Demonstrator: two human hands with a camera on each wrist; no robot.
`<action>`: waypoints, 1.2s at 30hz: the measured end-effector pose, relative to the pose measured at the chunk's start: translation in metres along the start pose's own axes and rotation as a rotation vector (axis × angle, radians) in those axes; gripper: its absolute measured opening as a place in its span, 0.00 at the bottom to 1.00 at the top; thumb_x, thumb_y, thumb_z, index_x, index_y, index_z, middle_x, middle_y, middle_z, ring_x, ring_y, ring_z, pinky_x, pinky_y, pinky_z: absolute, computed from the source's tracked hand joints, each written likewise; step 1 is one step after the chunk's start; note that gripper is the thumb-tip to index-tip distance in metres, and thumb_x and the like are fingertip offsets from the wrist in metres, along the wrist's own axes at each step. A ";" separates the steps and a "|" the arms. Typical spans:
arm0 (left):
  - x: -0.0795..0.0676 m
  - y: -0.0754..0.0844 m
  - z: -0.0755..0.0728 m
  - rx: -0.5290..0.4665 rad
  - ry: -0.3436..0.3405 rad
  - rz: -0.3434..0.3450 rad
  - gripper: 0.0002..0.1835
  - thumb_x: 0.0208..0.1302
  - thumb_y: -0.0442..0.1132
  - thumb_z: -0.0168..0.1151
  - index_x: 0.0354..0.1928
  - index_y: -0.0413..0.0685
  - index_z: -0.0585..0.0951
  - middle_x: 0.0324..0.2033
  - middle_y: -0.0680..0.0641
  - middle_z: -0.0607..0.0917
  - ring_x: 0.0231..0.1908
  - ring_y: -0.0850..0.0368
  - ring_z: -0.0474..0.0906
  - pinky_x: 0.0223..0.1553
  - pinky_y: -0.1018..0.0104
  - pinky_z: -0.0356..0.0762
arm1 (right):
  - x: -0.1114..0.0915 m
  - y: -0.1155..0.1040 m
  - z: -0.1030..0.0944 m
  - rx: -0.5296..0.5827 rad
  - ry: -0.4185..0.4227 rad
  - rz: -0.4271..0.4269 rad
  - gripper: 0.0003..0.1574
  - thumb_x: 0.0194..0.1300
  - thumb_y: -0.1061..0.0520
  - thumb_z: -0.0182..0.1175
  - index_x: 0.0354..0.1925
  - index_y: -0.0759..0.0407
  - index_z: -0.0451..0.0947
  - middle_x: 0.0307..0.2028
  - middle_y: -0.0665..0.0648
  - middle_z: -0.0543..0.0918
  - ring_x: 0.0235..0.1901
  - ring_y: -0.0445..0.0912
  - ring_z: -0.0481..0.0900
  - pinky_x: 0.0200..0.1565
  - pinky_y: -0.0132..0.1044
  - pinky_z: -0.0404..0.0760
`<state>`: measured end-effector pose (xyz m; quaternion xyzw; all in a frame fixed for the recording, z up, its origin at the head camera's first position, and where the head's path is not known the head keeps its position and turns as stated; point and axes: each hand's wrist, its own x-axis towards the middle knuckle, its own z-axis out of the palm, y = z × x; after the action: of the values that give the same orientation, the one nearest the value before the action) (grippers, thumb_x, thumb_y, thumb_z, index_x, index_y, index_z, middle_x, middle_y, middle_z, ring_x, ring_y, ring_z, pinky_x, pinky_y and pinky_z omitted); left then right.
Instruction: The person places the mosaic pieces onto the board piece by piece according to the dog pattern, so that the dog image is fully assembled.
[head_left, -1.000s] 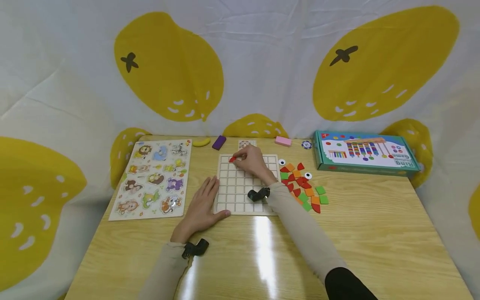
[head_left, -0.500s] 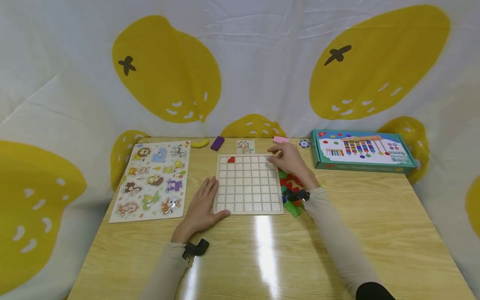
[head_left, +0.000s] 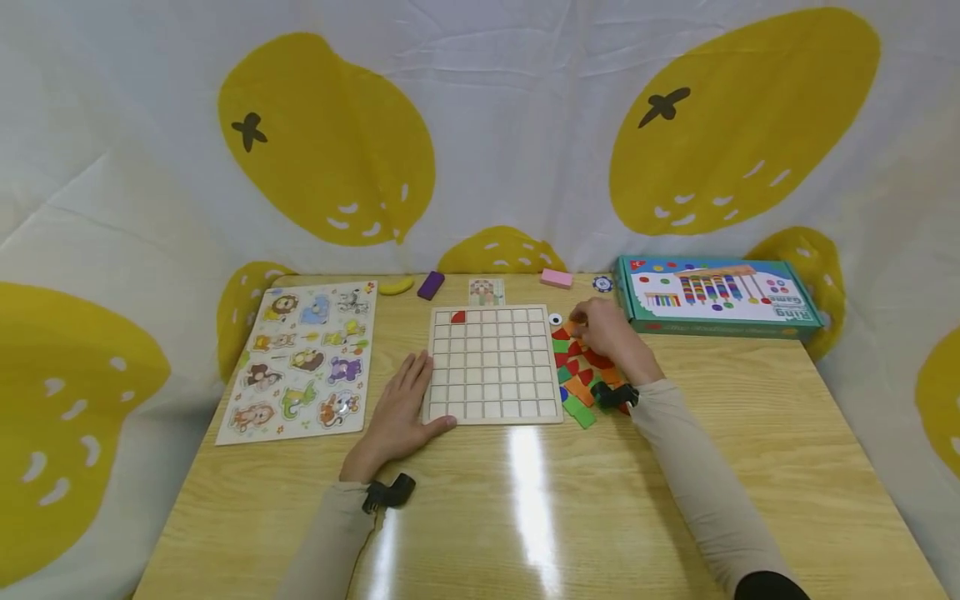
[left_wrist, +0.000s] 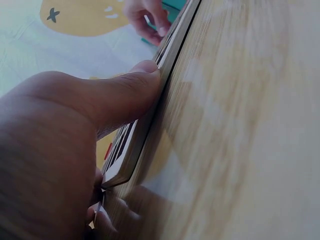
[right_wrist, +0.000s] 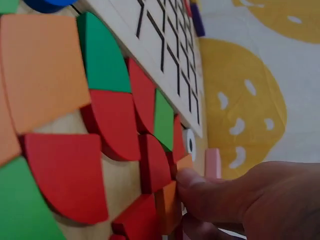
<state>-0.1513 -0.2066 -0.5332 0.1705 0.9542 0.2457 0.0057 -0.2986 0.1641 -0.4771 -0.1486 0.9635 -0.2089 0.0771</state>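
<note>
A wooden grid board (head_left: 491, 367) lies on the table, with one red quarter-round tile (head_left: 458, 317) in its top row. My left hand (head_left: 397, 425) rests along the board's left edge, fingers straight, and its thumb touches the front-left corner. My right hand (head_left: 609, 332) is over the loose tiles to the right of the board. In the right wrist view its thumb touches an orange tile (right_wrist: 184, 163) at the far end of the pile; the other fingers are mostly hidden. Red quarter-round tiles (right_wrist: 70, 172), green tiles (right_wrist: 104, 55) and orange squares (right_wrist: 45, 70) lie around it.
An animal puzzle board (head_left: 300, 362) lies to the left. Along the back are a yellow banana piece (head_left: 396, 286), a purple block (head_left: 431, 285), a pattern card (head_left: 487, 292), a pink block (head_left: 556, 278), a round chip (head_left: 602, 284) and a toy box (head_left: 716, 292).
My right hand has let go of the red tile, leaving it in the board's top row, and has moved right to the tile pile. The left hand stays in place.
</note>
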 end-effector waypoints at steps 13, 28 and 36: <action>0.002 -0.002 -0.004 0.010 -0.007 -0.014 0.58 0.60 0.71 0.58 0.79 0.44 0.46 0.78 0.46 0.44 0.77 0.47 0.35 0.73 0.47 0.41 | 0.016 -0.027 -0.011 0.532 0.177 -0.181 0.21 0.71 0.52 0.60 0.60 0.55 0.77 0.41 0.63 0.84 0.36 0.59 0.80 0.31 0.38 0.74; 0.000 -0.003 0.001 0.013 -0.026 -0.025 0.58 0.60 0.72 0.57 0.79 0.46 0.45 0.78 0.48 0.43 0.77 0.49 0.33 0.73 0.46 0.41 | 0.068 -0.094 0.070 0.522 0.143 -0.196 0.20 0.54 0.50 0.75 0.45 0.55 0.86 0.42 0.55 0.81 0.37 0.47 0.76 0.41 0.40 0.75; -0.001 -0.003 0.001 -0.026 0.031 -0.012 0.58 0.57 0.71 0.61 0.78 0.44 0.50 0.78 0.44 0.48 0.77 0.45 0.39 0.71 0.42 0.45 | 0.070 -0.100 0.079 0.439 0.134 -0.172 0.20 0.53 0.49 0.76 0.44 0.53 0.88 0.39 0.54 0.79 0.37 0.48 0.71 0.42 0.42 0.70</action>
<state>-0.1507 -0.2088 -0.5358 0.1611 0.9519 0.2606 -0.0053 -0.3224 0.0249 -0.5118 -0.1954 0.8818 -0.4286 0.0253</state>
